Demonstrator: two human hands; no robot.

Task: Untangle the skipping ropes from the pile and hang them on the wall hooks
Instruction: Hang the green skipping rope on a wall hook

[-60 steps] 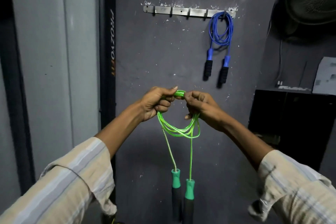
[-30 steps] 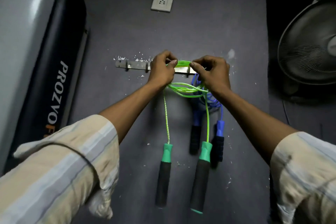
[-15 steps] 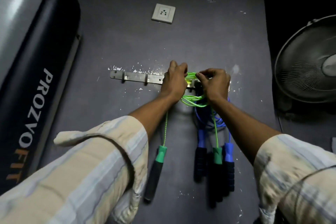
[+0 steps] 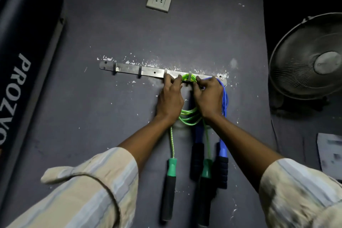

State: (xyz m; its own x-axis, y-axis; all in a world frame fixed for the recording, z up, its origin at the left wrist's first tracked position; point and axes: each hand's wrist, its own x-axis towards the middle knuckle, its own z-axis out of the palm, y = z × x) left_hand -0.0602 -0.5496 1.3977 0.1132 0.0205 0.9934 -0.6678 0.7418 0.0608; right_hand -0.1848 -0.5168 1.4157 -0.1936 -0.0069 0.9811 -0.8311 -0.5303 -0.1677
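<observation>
Two hands are raised to the metal hook rail (image 4: 151, 71) on the dark wall. The green skipping rope (image 4: 188, 116) is pinched at its coiled top by the left hand (image 4: 169, 98) and the right hand (image 4: 210, 96), its loop laid over a hook (image 4: 190, 77) between them. Its two green-and-black handles (image 4: 171, 181) hang below. The blue skipping rope (image 4: 224, 102) is hung just beside it, on the rail's right end.

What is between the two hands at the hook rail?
In the head view, the top of the green rope looped over one hook lies between the left hand and the right hand.
</observation>
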